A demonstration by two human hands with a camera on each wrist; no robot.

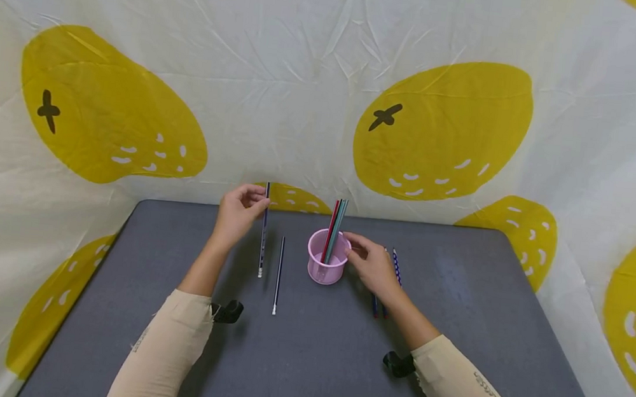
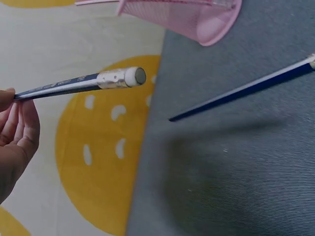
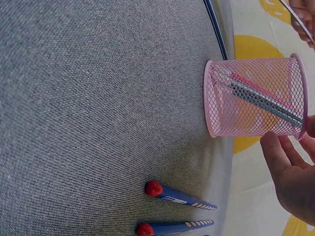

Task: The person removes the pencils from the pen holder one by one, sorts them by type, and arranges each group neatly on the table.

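Upright between the thumb and fingers of my left hand (image 1: 239, 216) is a dark blue pencil (image 1: 262, 244). Its white eraser (image 2: 135, 77) points down, raised above the table in the left wrist view. My right hand (image 1: 373, 266) holds the pink mesh pencil cup (image 1: 324, 276) at its right side, fingers at the rim. Inside the cup lean a red pencil (image 1: 328, 235) and several teal ones (image 1: 338, 226), slanting toward the rim. Another dark blue pencil (image 1: 278, 278) lies on the table between my left hand and the cup.
Several blue pencils with red ends (image 3: 177, 195) lie beside and partly behind my right hand and forearm. The dark grey table (image 1: 308, 364) ends at the back against a white curtain (image 1: 280, 112) with yellow fruit shapes.
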